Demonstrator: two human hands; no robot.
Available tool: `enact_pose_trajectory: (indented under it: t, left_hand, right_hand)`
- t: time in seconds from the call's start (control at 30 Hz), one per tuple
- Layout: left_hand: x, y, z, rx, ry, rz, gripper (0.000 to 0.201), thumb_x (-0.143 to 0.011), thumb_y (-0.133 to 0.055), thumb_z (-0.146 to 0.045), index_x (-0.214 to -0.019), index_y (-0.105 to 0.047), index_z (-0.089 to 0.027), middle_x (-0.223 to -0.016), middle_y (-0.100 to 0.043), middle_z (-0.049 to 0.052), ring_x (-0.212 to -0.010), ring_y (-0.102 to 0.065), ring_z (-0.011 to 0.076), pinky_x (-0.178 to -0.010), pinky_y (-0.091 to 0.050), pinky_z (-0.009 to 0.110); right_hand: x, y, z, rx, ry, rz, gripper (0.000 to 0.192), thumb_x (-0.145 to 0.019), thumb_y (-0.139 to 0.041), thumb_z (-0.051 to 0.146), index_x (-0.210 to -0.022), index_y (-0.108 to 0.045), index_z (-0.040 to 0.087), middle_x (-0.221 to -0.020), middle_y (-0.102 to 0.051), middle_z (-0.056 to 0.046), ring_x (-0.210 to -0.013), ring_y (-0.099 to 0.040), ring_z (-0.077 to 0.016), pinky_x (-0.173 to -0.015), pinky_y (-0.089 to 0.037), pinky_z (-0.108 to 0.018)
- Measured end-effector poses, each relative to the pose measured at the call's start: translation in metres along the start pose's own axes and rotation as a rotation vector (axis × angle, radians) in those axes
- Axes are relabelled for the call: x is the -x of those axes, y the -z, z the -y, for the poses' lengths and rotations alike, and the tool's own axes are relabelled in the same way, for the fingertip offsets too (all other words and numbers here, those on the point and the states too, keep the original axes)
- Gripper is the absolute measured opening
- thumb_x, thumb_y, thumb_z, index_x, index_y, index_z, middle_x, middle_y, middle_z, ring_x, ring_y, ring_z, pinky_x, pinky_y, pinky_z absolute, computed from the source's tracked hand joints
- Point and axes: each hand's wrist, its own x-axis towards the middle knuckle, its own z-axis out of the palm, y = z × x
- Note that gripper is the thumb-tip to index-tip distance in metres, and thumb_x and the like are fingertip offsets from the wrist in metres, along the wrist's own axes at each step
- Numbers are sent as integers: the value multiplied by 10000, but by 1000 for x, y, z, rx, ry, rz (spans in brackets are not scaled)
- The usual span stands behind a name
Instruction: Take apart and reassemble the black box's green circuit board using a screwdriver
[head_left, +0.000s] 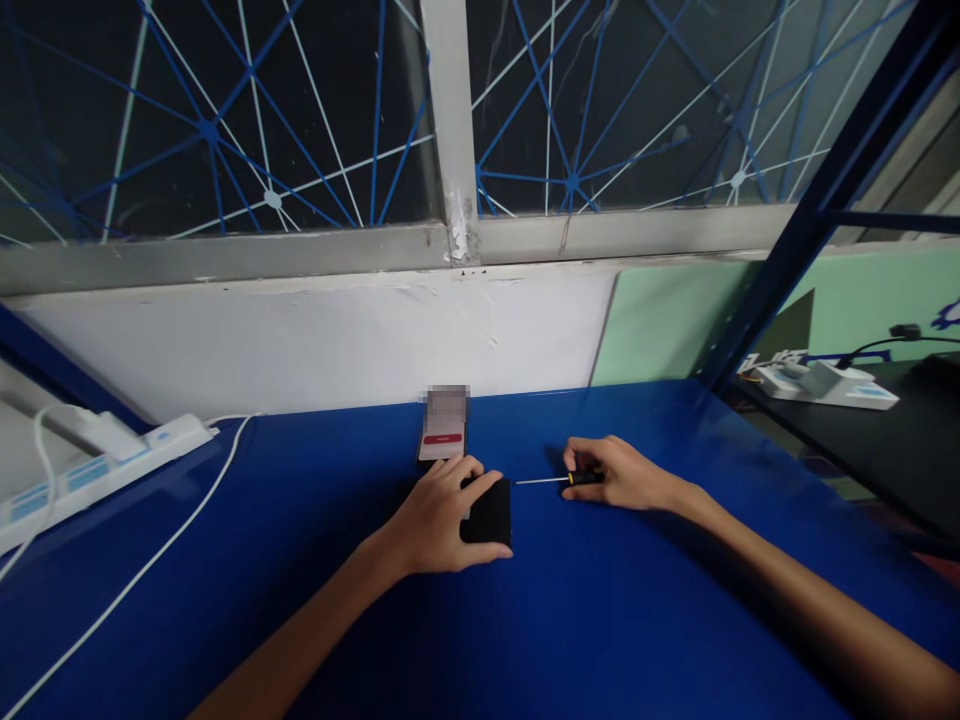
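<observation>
My left hand [442,515] grips a flat black box-shaped device [489,512] on the blue table, thumb along its near edge and fingers over its far edge. Its left part is hidden under the palm. To the right, my right hand [611,472] is closed around the black and yellow handle of a screwdriver [541,481]. The screwdriver lies nearly level, its thin metal shaft pointing left. Its tip is close to the device's right side; whether it touches, I cannot tell. Just beyond my left hand is a phone [442,425] with a lit screen.
A white power strip [112,465] with a plug sits at the left, its white cable [172,540] running across the blue table [600,620]. Blue frame posts [795,220] rise at the sides. Another power strip [825,385] rests on a black table at the right. Windows stand behind.
</observation>
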Motion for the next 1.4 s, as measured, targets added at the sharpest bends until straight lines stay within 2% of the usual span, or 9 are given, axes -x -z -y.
enact_pose_trajectory:
  t: [0.1,0.23,0.43,0.67,0.8,0.9,1.1,1.23,1.4]
  left_hand:
    - [0,1,-1,3,-2,-8,740,-734,-638,-665,-1300,-521,-201,-1086,-549,114,-945,-536,280,-794,-484,461]
    - [-1,2,-2,14,-14,-28,734,-737,-634,-668,-1303,-521,-214,-1072,-556,109,-935,-536,276,-785,-489,455]
    - [-1,3,-3,15,-12,-32,723,-737,-639,-663,-1289,-532,-208,-1057,-560,102,-932,-538,272,-781,-493,444]
    - [-1,2,-2,-6,-6,-2,752,-732,-657,-652,-1303,-517,-183,-1083,-550,117,-957,-536,277,-816,-486,454]
    - [-1,2,-2,-6,-8,0,753,-732,-659,-650,-1300,-520,-177,-1088,-549,118,-957,-536,277,-820,-484,460]
    - [-1,2,-2,2,-6,-5,748,-731,-659,-652,-1303,-521,-189,-1080,-554,115,-958,-535,277,-814,-485,455]
    - [-2,5,-4,2,-14,-31,728,-730,-638,-671,-1274,-542,-197,-1050,-560,106,-923,-542,270,-789,-494,454]
    - [-2,5,-5,-14,-12,-15,740,-727,-646,-668,-1284,-533,-194,-1056,-559,110,-941,-542,275,-799,-495,458]
    - [-2,5,-3,-29,8,17,753,-713,-671,-656,-1276,-544,-172,-1056,-563,118,-951,-547,280,-801,-497,453]
  right_hand:
    - [1,1,5,3,17,-5,294,-828,-636,466,-934,-566,201,-579,-485,58,-491,-394,-100,-498,-248,-231]
    - [1,4,5,6,36,5,290,-943,-462,436,-891,-609,192,-558,-504,38,-483,-409,-104,-509,-259,-241]
    - [-1,4,-5,39,68,-12,286,-835,-634,475,-819,-644,189,-759,-620,-20,-613,-500,-128,-561,-304,-247]
    - [0,-3,0,45,10,-7,271,-804,-669,430,-834,-524,203,-610,-493,58,-526,-389,-98,-524,-246,-230]
    - [1,-2,5,61,10,-7,278,-865,-587,479,-888,-574,202,-579,-505,51,-500,-411,-102,-516,-238,-241]
    - [1,-1,4,87,26,-8,306,-934,-481,452,-836,-622,199,-605,-561,21,-517,-443,-107,-537,-251,-252]
    - [-2,-3,0,114,19,-59,301,-797,-671,483,-782,-560,204,-691,-580,28,-583,-470,-115,-558,-265,-239]
    - [-1,-4,1,112,-2,-44,286,-791,-687,435,-808,-500,219,-612,-497,67,-533,-416,-105,-537,-234,-231]
    - [-1,-4,0,109,-6,-53,288,-788,-693,418,-812,-483,221,-601,-488,71,-526,-407,-103,-530,-225,-231]
